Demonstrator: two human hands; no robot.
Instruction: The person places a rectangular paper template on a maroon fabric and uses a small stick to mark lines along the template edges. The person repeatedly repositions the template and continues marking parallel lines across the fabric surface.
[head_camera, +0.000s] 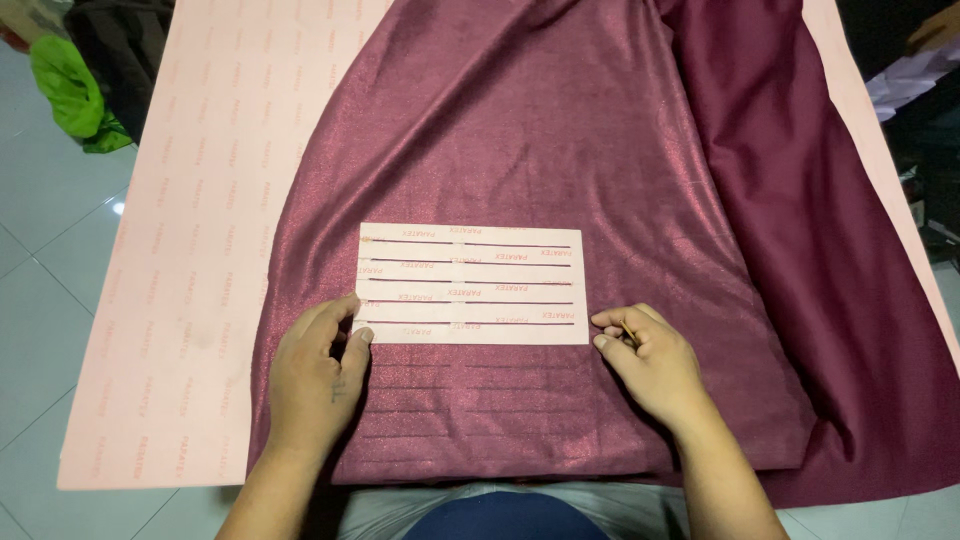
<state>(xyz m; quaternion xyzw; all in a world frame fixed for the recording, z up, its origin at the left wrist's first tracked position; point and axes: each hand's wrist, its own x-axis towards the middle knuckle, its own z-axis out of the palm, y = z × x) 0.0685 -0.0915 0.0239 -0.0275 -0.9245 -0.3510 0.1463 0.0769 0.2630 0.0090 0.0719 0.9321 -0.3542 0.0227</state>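
The left hand (312, 375) pins the slotted template (470, 284) at its seven o'clock corner, fingers curled, steadying it on the cloth (560, 150). The right hand (648, 362), at four o'clock, pinches something thin, maybe a marker.

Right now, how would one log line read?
left hand: on paper template corner | right hand: at right edge | template: flat on maroon fabric

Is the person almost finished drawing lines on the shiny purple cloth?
Some is done: faint parallel lines already show on the maroon fabric just below the slotted paper template. Right now the left hand holds the template's lower left corner, and the right hand rests at its lower right corner, pinching something thin. The fabric above the template shows no lines, so much seems left.
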